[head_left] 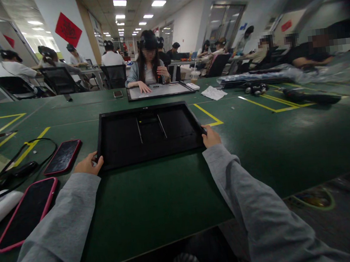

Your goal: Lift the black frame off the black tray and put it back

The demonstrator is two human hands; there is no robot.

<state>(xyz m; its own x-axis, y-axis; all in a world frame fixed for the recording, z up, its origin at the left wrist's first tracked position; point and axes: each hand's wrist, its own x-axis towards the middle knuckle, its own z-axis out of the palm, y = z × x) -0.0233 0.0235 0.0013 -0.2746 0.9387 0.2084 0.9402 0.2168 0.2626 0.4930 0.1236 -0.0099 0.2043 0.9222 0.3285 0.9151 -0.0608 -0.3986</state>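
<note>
A black monitor casing [119, 139], shallow and rectangular with a raised rim, is in front of me over the green table. Two thin metal strips [161, 126] run inside it, near the middle. My left hand [88, 164] grips its near left corner, thumb on the inner side of the edge. On the opposite side, my right hand [211, 136] holds the right edge close to the near corner. The fingers of both hands are partly hidden behind the casing. Whether its underside touches the table, I cannot tell.
Two red-edged phones [62, 157] and a black cable [25, 168] lie left on the green table [158, 207]. Across it, a person [146, 67] works at a grey panel [164, 90]. Crumpled paper [214, 93] and a black tool [310, 95] lie to the right.
</note>
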